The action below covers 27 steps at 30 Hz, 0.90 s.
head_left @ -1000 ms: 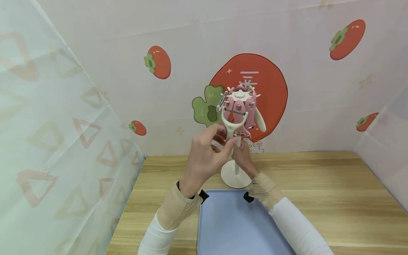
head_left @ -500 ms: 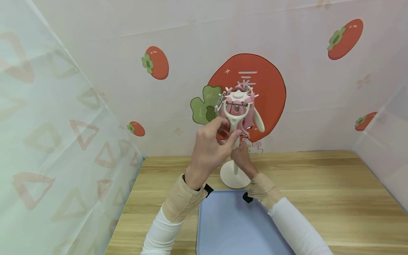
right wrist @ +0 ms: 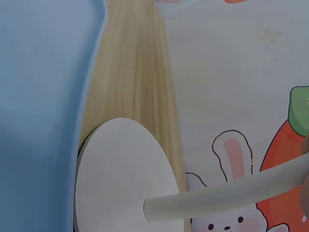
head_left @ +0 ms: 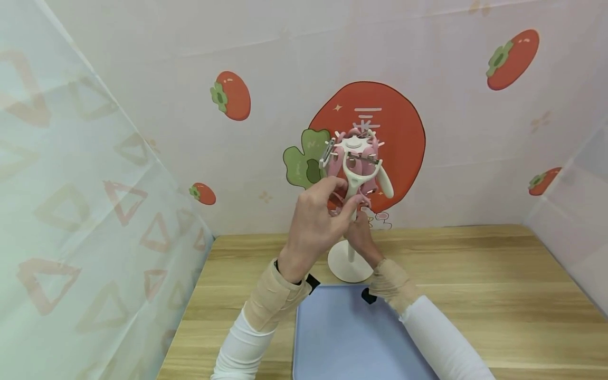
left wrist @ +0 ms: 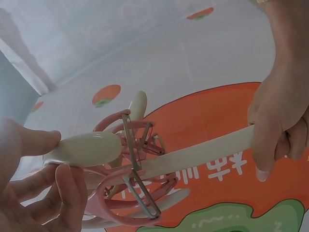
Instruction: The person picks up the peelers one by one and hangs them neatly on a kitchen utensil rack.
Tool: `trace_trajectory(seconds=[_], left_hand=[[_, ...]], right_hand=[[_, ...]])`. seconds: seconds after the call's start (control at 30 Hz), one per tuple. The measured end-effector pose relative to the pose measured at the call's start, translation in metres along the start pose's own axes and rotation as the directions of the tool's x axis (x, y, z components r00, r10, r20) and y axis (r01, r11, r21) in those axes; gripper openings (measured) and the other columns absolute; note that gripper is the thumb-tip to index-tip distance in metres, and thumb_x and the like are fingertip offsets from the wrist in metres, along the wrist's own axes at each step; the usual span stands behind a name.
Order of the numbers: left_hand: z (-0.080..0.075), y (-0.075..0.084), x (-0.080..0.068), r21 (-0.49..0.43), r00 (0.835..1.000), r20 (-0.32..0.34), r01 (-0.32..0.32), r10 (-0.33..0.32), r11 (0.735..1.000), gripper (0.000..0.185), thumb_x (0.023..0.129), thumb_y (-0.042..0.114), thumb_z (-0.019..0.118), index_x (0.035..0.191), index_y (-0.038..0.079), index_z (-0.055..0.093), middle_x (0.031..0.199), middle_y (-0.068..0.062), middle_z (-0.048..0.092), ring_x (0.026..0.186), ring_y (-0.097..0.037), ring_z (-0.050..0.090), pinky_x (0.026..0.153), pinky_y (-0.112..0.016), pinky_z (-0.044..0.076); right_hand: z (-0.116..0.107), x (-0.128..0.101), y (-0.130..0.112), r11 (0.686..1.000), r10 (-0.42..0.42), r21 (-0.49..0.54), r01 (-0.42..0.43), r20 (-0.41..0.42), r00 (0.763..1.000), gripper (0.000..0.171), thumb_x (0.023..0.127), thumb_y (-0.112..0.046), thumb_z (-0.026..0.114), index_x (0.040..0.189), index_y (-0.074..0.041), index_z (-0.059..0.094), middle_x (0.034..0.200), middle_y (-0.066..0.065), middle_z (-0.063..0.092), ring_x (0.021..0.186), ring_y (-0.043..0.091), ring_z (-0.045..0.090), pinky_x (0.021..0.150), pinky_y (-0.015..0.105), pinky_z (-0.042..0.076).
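In the head view a white rotating stand has a spoked top, with several pink peelers hanging around it. My left hand pinches a white Y-shaped peeler between thumb and fingers, its blade end up at the front of the rack and slightly tilted. Whether it hangs on a spoke I cannot tell. My right hand grips the pole below the peelers. The left wrist view shows the pale pole held in the right fist. A round white base stands under the pole in the right wrist view.
A blue tray lies on the wooden table in front of the stand's base. Another white handle hangs on the rack's right side. A printed cloth backdrop rises behind, with another cloth along the left.
My left hand has shifted a little to the right with the white peeler, whose head now tilts down to the right. The right hand keeps its grip on the pole.
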<state>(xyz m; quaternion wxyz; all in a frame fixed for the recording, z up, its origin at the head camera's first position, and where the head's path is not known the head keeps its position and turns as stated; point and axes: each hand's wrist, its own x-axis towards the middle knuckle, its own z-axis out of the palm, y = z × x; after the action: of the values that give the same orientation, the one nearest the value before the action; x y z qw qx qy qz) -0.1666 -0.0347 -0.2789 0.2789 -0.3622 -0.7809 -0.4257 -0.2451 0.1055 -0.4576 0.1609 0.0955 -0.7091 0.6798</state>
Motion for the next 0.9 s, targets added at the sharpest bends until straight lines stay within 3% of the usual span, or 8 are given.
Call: trace_trajectory(seconds=[0.3, 0.47, 0.67, 0.9], left_hand=[[0.0039, -0.0033, -0.0026, 0.043, 1.0, 0.0, 0.009, -0.009, 0.999, 0.02, 0.096, 0.016, 0.082, 0.105, 0.002, 0.07, 0.093, -0.007, 0.072, 0.081, -0.017, 0.071, 0.067, -0.035, 0.062], [0.005, -0.0034, -0.0038, 0.072, 1.0, -0.008, 0.023, -0.023, 0.997, 0.018, 0.096, 0.014, 0.081, 0.107, 0.002, 0.07, 0.096, -0.008, 0.071, 0.083, -0.016, 0.071, 0.069, -0.032, 0.061], [0.0066, -0.0039, -0.0051, 0.092, 0.999, -0.023, 0.032, -0.03, 0.995, 0.017, 0.097, 0.013, 0.08, 0.107, 0.003, 0.07, 0.099, -0.008, 0.069, 0.084, -0.016, 0.071, 0.07, -0.031, 0.061], [0.0066, -0.0047, -0.0052, 0.1, 0.999, -0.031, 0.029, -0.026, 0.995, 0.015, 0.097, 0.012, 0.079, 0.106, 0.003, 0.071, 0.099, -0.007, 0.07, 0.084, -0.016, 0.07, 0.076, -0.023, 0.058]], right_hand=[[0.0003, 0.0021, 0.011, 1.0, -0.009, 0.002, 0.009, -0.005, 1.0, 0.013, 0.101, -0.01, 0.063, 0.096, 0.002, 0.065, 0.058, -0.007, 0.048, 0.051, 0.01, 0.045, 0.051, 0.026, 0.038], [-0.0006, 0.0019, 0.011, 1.0, 0.028, 0.0, -0.028, 0.006, 1.0, 0.009, 0.1, -0.006, 0.061, 0.093, -0.002, 0.063, 0.058, -0.006, 0.049, 0.051, 0.011, 0.046, 0.05, 0.027, 0.039], [-0.0015, 0.0016, 0.0092, 0.999, 0.048, -0.006, -0.048, 0.015, 0.999, 0.02, 0.098, -0.001, 0.059, 0.079, -0.007, 0.06, 0.057, -0.006, 0.049, 0.051, 0.011, 0.046, 0.05, 0.027, 0.038], [-0.001, 0.0021, 0.006, 0.998, 0.053, 0.017, -0.053, 0.013, 0.999, 0.027, 0.105, -0.014, 0.062, 0.078, -0.01, 0.062, 0.055, -0.008, 0.049, 0.05, 0.009, 0.046, 0.049, 0.025, 0.038]])
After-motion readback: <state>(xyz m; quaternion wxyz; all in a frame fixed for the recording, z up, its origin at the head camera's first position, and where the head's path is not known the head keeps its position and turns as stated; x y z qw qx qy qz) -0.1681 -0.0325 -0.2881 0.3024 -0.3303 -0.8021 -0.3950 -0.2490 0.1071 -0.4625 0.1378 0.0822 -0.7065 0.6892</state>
